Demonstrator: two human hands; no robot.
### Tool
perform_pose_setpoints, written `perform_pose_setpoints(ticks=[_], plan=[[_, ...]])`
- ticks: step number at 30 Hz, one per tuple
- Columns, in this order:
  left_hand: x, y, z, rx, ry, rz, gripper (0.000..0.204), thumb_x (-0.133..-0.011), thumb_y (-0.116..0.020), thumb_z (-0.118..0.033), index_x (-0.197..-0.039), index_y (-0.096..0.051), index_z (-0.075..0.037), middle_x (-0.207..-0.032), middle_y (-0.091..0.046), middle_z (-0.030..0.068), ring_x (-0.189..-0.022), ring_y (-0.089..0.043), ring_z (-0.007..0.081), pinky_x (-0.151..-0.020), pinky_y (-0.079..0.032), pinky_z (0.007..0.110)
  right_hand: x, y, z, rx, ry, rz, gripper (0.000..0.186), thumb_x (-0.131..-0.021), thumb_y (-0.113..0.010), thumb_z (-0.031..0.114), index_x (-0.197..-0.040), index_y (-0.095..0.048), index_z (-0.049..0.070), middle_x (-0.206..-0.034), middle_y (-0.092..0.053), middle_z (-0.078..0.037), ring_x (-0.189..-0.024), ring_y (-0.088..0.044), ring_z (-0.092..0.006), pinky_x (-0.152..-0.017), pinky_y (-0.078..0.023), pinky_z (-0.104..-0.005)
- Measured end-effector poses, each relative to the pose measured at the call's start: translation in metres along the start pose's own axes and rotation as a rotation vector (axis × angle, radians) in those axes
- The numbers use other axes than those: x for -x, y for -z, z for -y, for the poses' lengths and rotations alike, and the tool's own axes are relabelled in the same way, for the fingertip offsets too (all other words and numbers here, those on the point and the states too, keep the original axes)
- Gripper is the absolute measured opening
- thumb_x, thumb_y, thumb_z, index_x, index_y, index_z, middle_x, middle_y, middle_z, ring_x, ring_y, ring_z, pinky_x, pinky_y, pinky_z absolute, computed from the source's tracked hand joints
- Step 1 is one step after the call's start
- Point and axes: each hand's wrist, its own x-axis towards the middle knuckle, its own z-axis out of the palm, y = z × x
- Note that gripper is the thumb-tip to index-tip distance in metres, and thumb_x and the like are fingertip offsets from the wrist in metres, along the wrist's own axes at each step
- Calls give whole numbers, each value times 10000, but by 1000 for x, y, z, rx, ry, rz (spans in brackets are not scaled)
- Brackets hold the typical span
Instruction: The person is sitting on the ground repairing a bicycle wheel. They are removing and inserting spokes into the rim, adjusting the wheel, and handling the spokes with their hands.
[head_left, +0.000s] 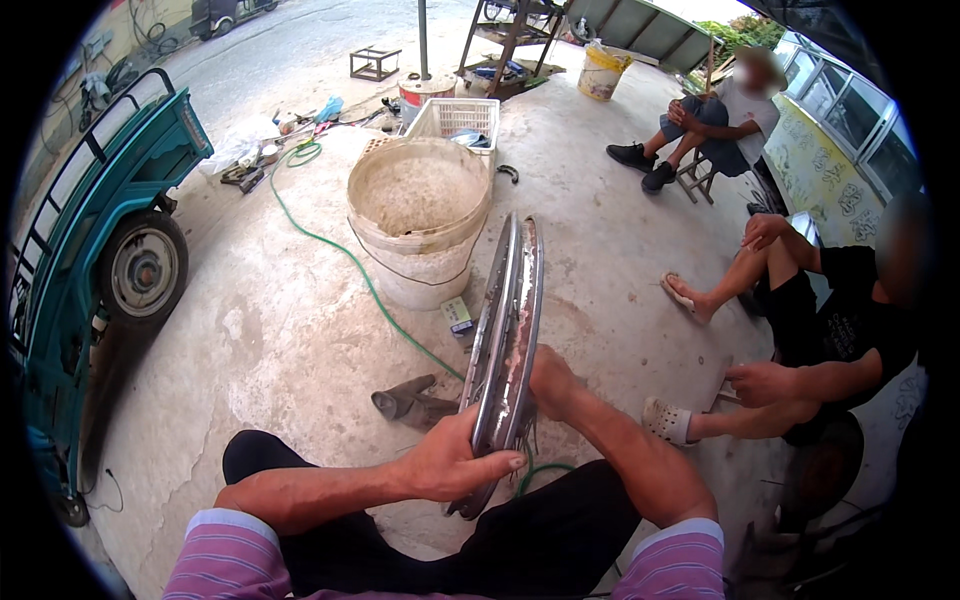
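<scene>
A scuffed metal wheel rim (515, 340) with rust patches stands upright before me, seen nearly edge-on. Thin spokes show near its lower right side. My left hand (458, 460) is closed round the near part of the rim, its thumb lying across the metal. On the other side, my right hand (552, 383) is curled against the rim; its fingertips are hidden. A dark grey boot-shaped object (410, 400) lies on the floor just beyond my left hand. Past it sits a small box (457, 316), partly yellow-green.
A large dirty white bucket (415, 265) stands ahead, with a white crate (455, 120) behind. A green hose (345, 250) crosses the floor. Left is a teal cargo vehicle (110, 190). Two people sit at right, one (835, 320) close by, another (725, 130) farther off.
</scene>
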Motion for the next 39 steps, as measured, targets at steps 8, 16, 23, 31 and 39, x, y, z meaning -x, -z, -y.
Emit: perform_pose_setpoints(ticks=[8,16,23,31,39], plan=[[-1,0,4,-52,-10,14,434,-884,-755,-287,-1161,-560,-15,-873,-579,10,-776,-552,93,-690,-476,270,-1,4,-2,58,19,6,425,-1047,-343,291,-686,-462,102,-551,-385,23,-464,-323,-84,-457,-272,-259],[-1,1,8,-42,27,23,432,-880,-759,-273,-1161,-561,-10,-909,-599,25,-806,-571,97,-714,-488,274,5,2,2,138,139,-19,453,-1053,-345,328,-681,-455,96,-556,-385,22,-472,-327,-87,-463,-274,-259],[-4,5,-1,-14,4,-33,442,-883,-758,-262,-1172,-531,-16,-912,-582,11,-798,-561,89,-708,-486,264,1,6,5,-38,-29,21,600,-1047,-341,515,-645,-496,98,-549,-397,27,-476,-315,-79,-468,-254,-240],[-7,8,5,-38,-54,-5,415,-885,-746,-239,-1166,-536,-17,-890,-578,10,-773,-548,82,-692,-480,263,-7,12,2,-97,31,154,663,-1033,-257,603,-661,-509,115,-551,-356,51,-495,-292,-78,-478,-238,-233],[-9,7,6,13,-12,24,416,-884,-747,-221,-1178,-534,-19,-897,-586,16,-770,-565,89,-692,-493,274,-6,9,3,-147,-67,229,463,-1051,-285,469,-837,-523,134,-617,-404,51,-519,-338,-70,-487,-274,-241]])
